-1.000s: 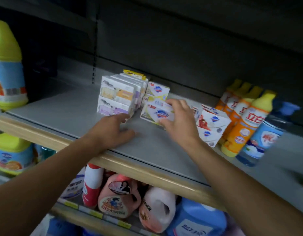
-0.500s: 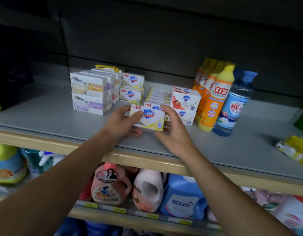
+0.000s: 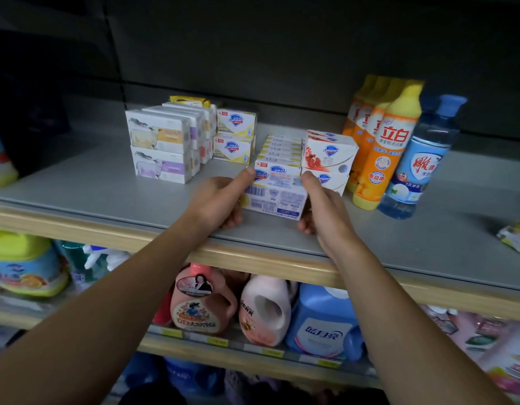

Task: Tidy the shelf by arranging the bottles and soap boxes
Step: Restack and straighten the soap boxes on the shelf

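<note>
Both hands clamp 1 Safeguard soap box (image 3: 275,194) between them: left hand (image 3: 221,200) has its thumb over the top-left corner w/ fingers curled under the short end, right hand (image 3: 320,209) mirrors it on the other short end. It sits at the front of a row of same-type boxes (image 3: 282,147) on the grey shelf (image 3: 107,185), near the front edge, tipped so its barcode/back panel faces up.

Handling, as a guess: light, stiff cardboard round a solid bar, so it shouldn't crush under end pressure; glossy print could be a bit slick. Short ends look like the right hold for squaring it to the row.

Readable writing: "Safeguard" shield logo on the 2 yellowish boxes (image 3: 234,135) behind-left and on the pomegranate-print boxes (image 3: 329,154) just to the right, which also read "DETOX". White boxes w/ a sheep picture (image 3: 159,153) at left; text too small. Orange dish-soap bottles (image 3: 381,141) marked "立白" and "食品用"; blue-capped clear bottle (image 3: 419,159) beside them, label only partly legible. Below, a blue jug (image 3: 323,323) reads "蓝月亮".
</note>
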A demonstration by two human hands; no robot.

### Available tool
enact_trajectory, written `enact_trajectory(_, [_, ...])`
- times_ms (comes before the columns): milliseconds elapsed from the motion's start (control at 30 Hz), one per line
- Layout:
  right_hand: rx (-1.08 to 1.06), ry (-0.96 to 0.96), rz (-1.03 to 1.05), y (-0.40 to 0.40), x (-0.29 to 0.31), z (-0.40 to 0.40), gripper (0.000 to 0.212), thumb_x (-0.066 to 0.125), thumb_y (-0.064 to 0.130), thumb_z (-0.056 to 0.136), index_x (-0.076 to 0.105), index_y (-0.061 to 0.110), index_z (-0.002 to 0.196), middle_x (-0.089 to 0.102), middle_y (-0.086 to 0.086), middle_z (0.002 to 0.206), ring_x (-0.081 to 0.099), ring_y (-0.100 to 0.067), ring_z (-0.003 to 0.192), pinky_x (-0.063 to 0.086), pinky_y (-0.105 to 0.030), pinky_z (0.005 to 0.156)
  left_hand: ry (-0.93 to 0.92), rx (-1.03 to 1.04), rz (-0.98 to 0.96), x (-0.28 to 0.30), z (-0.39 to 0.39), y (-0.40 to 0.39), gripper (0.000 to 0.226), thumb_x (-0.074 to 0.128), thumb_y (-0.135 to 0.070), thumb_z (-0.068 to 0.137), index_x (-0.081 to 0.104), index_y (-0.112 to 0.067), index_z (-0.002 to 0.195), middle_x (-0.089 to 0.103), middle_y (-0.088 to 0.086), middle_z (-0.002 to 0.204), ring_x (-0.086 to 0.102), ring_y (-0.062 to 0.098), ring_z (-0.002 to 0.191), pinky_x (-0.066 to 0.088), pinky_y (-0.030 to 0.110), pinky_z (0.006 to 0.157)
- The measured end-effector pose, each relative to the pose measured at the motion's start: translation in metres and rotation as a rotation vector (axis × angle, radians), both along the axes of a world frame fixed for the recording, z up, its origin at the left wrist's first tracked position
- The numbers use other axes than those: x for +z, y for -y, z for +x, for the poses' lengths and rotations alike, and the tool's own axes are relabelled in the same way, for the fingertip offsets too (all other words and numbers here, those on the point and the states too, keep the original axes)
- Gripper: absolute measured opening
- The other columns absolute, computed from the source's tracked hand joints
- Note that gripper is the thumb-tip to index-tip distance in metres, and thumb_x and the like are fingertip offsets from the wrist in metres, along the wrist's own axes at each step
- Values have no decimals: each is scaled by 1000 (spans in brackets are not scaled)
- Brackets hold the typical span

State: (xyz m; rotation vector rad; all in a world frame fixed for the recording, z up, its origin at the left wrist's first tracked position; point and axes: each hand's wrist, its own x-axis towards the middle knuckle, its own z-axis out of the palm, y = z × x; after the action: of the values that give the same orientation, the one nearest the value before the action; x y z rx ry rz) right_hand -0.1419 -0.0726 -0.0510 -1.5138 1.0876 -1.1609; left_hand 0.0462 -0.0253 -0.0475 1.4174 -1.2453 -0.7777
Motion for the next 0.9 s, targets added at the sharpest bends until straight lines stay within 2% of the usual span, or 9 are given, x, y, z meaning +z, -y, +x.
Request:
enact_trajectory(167, [-26, 6, 16, -1, 0, 0, 46, 47, 76, 72, 73, 39, 75, 67, 1, 59, 51, -10, 39, 36, -19, 37, 61, 14, 1, -1, -1, 0, 72, 45, -82, 70, 58, -12, 56, 60, 11, 47, 52, 15, 38, 41, 21, 40])
enact_trajectory(267, [-22, 33, 8, 0, 0, -1, 36, 53, 70, 71, 73, 41, 78, 71, 1, 68, 54, -11, 42, 38, -20, 39, 32, -7, -10, -2, -1, 0, 62, 52, -71, 79, 63, -11, 71, 61, 12, 50, 53, 17, 40, 41, 22, 41])
enact_trajectory(333, [22, 101, 30, 2, -1, -3, 28, 64, 58, 66, 74, 37, 81, 74, 0, 85, 64, -14, 54, 47, -24, 45, -79, -72, -48, -2, 0, -1, 38, 62, -52, 85, 66, -15, 76, 63, 14, 58, 54, 21, 46, 43, 24, 45])
enact_trajectory(433, [75, 97, -5, 8, -7, -4, 33, 70, 48, 66, 70, 40, 98, 71, 7, 104, 70, -9, 93, 58, -31, 69, -251, -123, -97, -2, 1, -4, 13, 65, -33, 91, 70, -22, 94, 70, 15, 77, 60, 25, 55, 50, 28, 52])
enact_trajectory(500, [58, 27, -80, 9, -11, -4, 36, 70, 43, 75, 64, 44, 110, 66, 12, 115, 64, 2, 103, 58, -34, 84, -213, -106, -111, -3, 1, -3, 27, 64, -30, 92, 65, -20, 117, 72, 16, 87, 60, 25, 54, 52, 29, 53])
enact_trajectory(567, [39, -28, -150, 11, -15, -5, 51, 72, 26, 83, 54, 36, 129, 59, 17, 121, 61, 12, 98, 55, -30, 86, -196, -143, -142, -3, 1, -4, 41, 65, -16, 92, 55, -20, 132, 72, 16, 94, 56, 25, 52, 50, 30, 51])
enact_trajectory(700, [46, -174, -190, 11, -15, -4, 59, 74, 8, 82, 51, 19, 136, 64, 3, 124, 65, -10, 105, 53, -39, 94, -224, -219, -192, -4, 5, -9, 58, 60, 12, 86, 53, -18, 135, 66, 11, 119, 55, 26, 58, 51, 32, 54])
enact_trajectory(833, [13, -295, -301, 4, -13, -4, 45, 75, 9, 81, 57, 21, 122, 66, 3, 117, 63, -7, 98, 49, -12, 82, -238, -210, -263, -3, 3, -13, 40, 65, -1, 87, 61, -10, 126, 62, 11, 129, 58, 25, 64, 55, 34, 63])
enact_trajectory(900, [7, -334, -326, 2, -12, -4, 44, 75, 8, 81, 57, 24, 118, 65, 4, 117, 62, -8, 101, 49, -13, 80, -187, -190, -286, -3, 2, -14, 35, 65, -7, 88, 64, -10, 122, 60, 9, 131, 62, 31, 75, 57, 42, 76])
